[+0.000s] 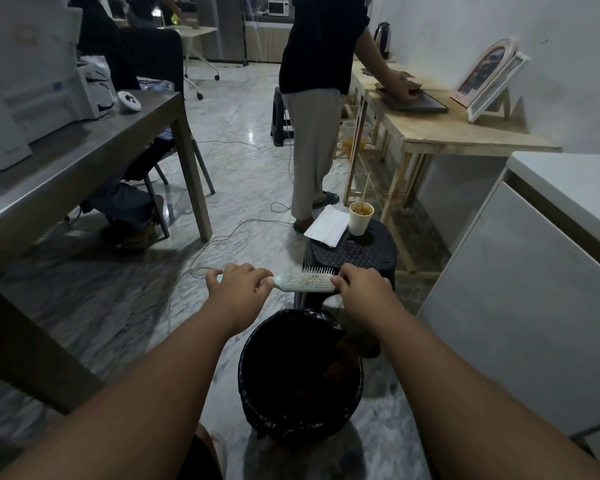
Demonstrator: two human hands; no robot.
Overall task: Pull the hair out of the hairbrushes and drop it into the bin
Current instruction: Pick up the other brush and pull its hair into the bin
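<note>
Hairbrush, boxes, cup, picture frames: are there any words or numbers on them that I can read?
None can be read.
Hairbrush: no print shows.
White boxes on the grey table: small blue marks, too blurred to read.
Paper cup: plain.
Picture frames: images only, too blurred to tell any words.
Microwave: too small to read.

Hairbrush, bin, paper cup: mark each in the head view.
hairbrush [303, 284]: head view, on the bristle pad between the two hands.
bin [253, 344]: head view, on the left rim of the black liner.
paper cup [359, 221]: head view, on the cup's outer wall.
</note>
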